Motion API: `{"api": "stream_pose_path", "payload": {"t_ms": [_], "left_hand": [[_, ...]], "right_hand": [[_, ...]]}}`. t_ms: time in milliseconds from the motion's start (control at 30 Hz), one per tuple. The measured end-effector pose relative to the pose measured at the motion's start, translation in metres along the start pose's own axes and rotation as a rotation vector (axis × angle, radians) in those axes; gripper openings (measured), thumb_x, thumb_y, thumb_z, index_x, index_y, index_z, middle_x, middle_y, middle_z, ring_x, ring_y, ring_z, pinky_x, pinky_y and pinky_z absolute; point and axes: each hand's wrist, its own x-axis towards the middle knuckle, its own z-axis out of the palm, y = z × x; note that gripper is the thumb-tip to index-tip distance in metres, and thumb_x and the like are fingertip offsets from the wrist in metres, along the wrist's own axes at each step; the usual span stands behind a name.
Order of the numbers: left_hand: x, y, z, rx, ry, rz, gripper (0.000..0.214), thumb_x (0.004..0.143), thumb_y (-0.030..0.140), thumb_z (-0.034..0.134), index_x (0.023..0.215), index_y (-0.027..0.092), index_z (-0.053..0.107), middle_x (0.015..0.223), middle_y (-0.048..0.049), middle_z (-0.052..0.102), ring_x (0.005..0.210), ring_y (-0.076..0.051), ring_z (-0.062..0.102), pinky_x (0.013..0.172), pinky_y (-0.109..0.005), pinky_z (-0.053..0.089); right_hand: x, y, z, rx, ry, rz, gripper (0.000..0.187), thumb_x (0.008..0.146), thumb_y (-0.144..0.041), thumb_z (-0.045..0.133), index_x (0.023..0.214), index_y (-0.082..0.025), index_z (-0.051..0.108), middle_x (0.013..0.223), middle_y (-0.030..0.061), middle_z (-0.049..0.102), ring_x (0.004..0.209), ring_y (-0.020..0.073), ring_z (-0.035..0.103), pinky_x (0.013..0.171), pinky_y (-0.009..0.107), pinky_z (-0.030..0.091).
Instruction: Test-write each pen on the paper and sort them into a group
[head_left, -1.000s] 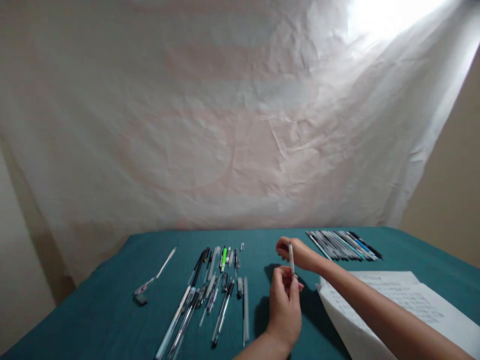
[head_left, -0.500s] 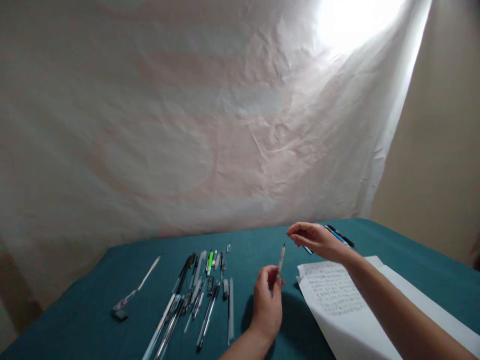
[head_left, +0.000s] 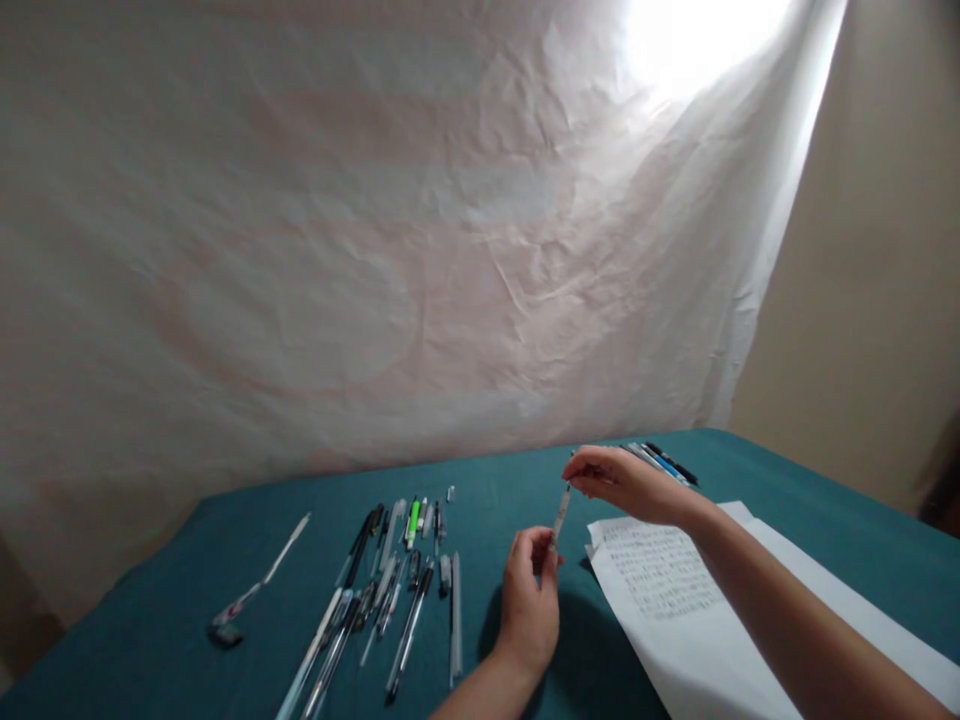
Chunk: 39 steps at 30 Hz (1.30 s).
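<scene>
My left hand (head_left: 529,600) pinches a slim pale pen (head_left: 560,520) with dark markings and holds it nearly upright, its dark tip pointing up. Above it, my right hand (head_left: 611,480) has its fingers closed together right at the pen's upper tip. A tiny bit of something shows at those fingertips, too small to name. To the left of my hands lie several loose pens (head_left: 411,630), clear tubes and caps, with a bright green pen (head_left: 413,522) among them.
Handwritten white sheets (head_left: 660,570) lie under my right forearm. Behind them is a group of pens (head_left: 664,463). At the left are a white stick-like item (head_left: 286,548) and a small dark lump (head_left: 226,634). A pale sheet (head_left: 337,300) hangs behind the green-covered table (head_left: 150,600).
My right hand has come slightly down and left, so its fingertips now meet the top of the pen. My left hand keeps its hold on the pen. The view has shifted slightly.
</scene>
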Motion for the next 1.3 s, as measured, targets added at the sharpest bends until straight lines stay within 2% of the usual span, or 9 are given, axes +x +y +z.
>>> {"api": "stream_pose_path", "payload": {"t_ms": [367, 467, 633, 767, 867, 933, 1067, 1167, 1300], "left_hand": [[-0.001, -0.001, 0.0, 0.008, -0.007, 0.008, 0.017, 0.081, 0.021, 0.048, 0.097, 0.018, 0.056, 0.092, -0.006, 0.057, 0.086, -0.017, 0.054, 0.08, -0.031, 0.042], [-0.001, -0.002, 0.001, 0.01, -0.007, 0.014, 0.016, 0.081, 0.02, 0.048, 0.095, 0.018, 0.056, 0.09, -0.0056, 0.057, 0.085, -0.017, 0.054, 0.08, -0.031, 0.042], [0.001, -0.003, 0.002, -0.038, -0.03, -0.017, 0.017, 0.083, 0.023, 0.047, 0.097, 0.017, 0.055, 0.093, -0.0064, 0.058, 0.085, -0.017, 0.056, 0.078, -0.03, 0.044], [0.002, -0.002, 0.002, -0.09, -0.015, -0.048, 0.02, 0.082, 0.026, 0.048, 0.099, 0.016, 0.053, 0.094, -0.007, 0.059, 0.084, -0.016, 0.056, 0.078, -0.03, 0.045], [0.002, -0.002, 0.002, -0.099, -0.007, -0.065, 0.022, 0.082, 0.027, 0.049, 0.101, 0.016, 0.053, 0.093, -0.0067, 0.059, 0.082, -0.016, 0.057, 0.077, -0.029, 0.045], [0.002, -0.001, 0.002, -0.097, -0.006, -0.07, 0.022, 0.083, 0.028, 0.048, 0.101, 0.016, 0.053, 0.092, -0.0067, 0.06, 0.08, -0.015, 0.057, 0.076, -0.029, 0.045], [0.002, 0.001, 0.002, -0.113, -0.004, -0.062, 0.02, 0.083, 0.029, 0.049, 0.097, 0.016, 0.053, 0.089, -0.0064, 0.059, 0.077, -0.015, 0.057, 0.074, -0.028, 0.045], [0.003, 0.003, 0.002, -0.133, 0.002, -0.069, 0.02, 0.081, 0.03, 0.051, 0.095, 0.016, 0.053, 0.087, -0.0062, 0.06, 0.077, -0.016, 0.057, 0.072, -0.028, 0.045], [0.003, 0.003, 0.002, -0.128, -0.003, -0.072, 0.02, 0.082, 0.031, 0.051, 0.096, 0.016, 0.052, 0.085, -0.006, 0.059, 0.075, -0.015, 0.057, 0.071, -0.028, 0.045]], "right_hand": [[-0.004, 0.001, -0.003, 0.001, -0.14, 0.012, 0.019, 0.079, -0.032, 0.05, 0.082, -0.018, 0.062, 0.067, 0.0016, 0.062, 0.061, 0.013, 0.056, 0.055, 0.022, 0.041], [-0.003, -0.001, 0.0, -0.1, -0.099, -0.001, 0.02, 0.079, -0.033, 0.051, 0.073, -0.017, 0.061, 0.061, 0.0002, 0.06, 0.055, 0.011, 0.052, 0.049, 0.02, 0.037], [0.0, 0.004, 0.006, -0.214, -0.014, 0.022, 0.036, 0.08, -0.043, 0.048, 0.057, -0.016, 0.056, 0.05, -0.0023, 0.051, 0.045, 0.0075, 0.04, 0.042, 0.02, 0.026], [0.0, 0.01, 0.002, -0.004, -0.132, 0.08, 0.036, 0.074, -0.048, 0.055, 0.069, -0.013, 0.062, 0.058, 0.0002, 0.058, 0.052, 0.0095, 0.048, 0.043, 0.019, 0.031], [0.001, 0.016, 0.003, 0.287, -0.181, 0.092, 0.042, 0.074, -0.048, 0.057, 0.098, -0.014, 0.063, 0.088, 0.0068, 0.065, 0.075, 0.0163, 0.058, 0.058, 0.023, 0.044], [0.003, 0.021, 0.01, 0.476, -0.167, 0.082, 0.045, 0.075, -0.046, 0.056, 0.11, -0.016, 0.058, 0.106, 0.0095, 0.061, 0.09, 0.019, 0.057, 0.07, 0.028, 0.047], [0.008, 0.031, 0.034, 0.702, -0.112, 0.109, 0.04, 0.075, -0.042, 0.059, 0.104, -0.015, 0.062, 0.109, 0.0111, 0.06, 0.091, 0.0183, 0.057, 0.076, 0.031, 0.045], [0.012, 0.035, 0.048, 0.762, -0.035, 0.14, 0.035, 0.073, -0.04, 0.062, 0.095, -0.014, 0.065, 0.101, 0.0104, 0.063, 0.083, 0.0161, 0.058, 0.071, 0.028, 0.046], [0.015, 0.036, 0.054, 0.779, 0.072, 0.154, 0.025, 0.067, -0.036, 0.068, 0.078, -0.014, 0.063, 0.088, 0.006, 0.065, 0.072, 0.0123, 0.057, 0.061, 0.023, 0.044]]}}
